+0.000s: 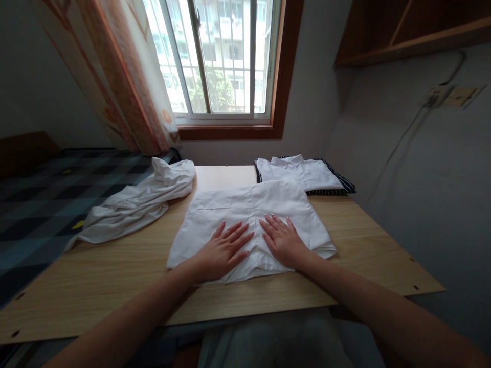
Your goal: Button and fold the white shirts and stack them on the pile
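Note:
A white button-up shirt (pixel 215 214) lies folded on the wooden tabletop (pixel 368 245), its button line running up the middle. My left hand (pixel 226 250) rests flat on the cloth just left of the buttons, fingers spread. Across the button line, my right hand (pixel 282 240) also lies flat with fingers outstretched. Neither hand grips anything. Small creases show in the fabric around and below the hands, near the shirt's front edge.
Behind on the right sits a stack with a folded white collared shirt (pixel 303 173) over dark striped cloth (pixel 347 185). A crumpled white garment (pixel 134 204) drapes over the left side. A checked bed (pixel 34 199) adjoins the left; a window (pixel 218 56) is ahead.

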A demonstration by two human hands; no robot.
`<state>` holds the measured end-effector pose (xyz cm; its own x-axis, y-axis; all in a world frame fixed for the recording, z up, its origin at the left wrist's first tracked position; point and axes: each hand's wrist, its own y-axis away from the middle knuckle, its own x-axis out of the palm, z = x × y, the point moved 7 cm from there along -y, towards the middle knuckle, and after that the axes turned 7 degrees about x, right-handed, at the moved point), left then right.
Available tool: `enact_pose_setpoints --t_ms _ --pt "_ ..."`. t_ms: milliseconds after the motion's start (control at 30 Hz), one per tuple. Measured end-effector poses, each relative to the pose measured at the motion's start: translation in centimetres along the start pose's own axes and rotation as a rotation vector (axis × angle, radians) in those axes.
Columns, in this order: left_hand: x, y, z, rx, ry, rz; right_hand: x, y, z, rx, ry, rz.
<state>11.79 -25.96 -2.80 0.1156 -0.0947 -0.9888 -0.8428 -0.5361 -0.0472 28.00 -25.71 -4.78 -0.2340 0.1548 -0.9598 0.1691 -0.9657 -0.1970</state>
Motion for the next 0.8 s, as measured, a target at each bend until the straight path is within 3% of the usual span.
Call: enact_pose_setpoints --t_ms 400,633,800 --pt "-0.6 0.4 0.1 0.007 0.029 -0.054 -0.3 0.0 0.3 0.026 -0.017 0.016" --pt "-0.9 0.2 -0.3 0.040 0.132 0.003 -0.1 0.0 0.2 -0.003 -0.003 -0.035" --pt "-0.2 -1.2 0.7 -0.088 0.177 -0.035 0.0 0.0 0.2 -0.008 0.004 -0.043"
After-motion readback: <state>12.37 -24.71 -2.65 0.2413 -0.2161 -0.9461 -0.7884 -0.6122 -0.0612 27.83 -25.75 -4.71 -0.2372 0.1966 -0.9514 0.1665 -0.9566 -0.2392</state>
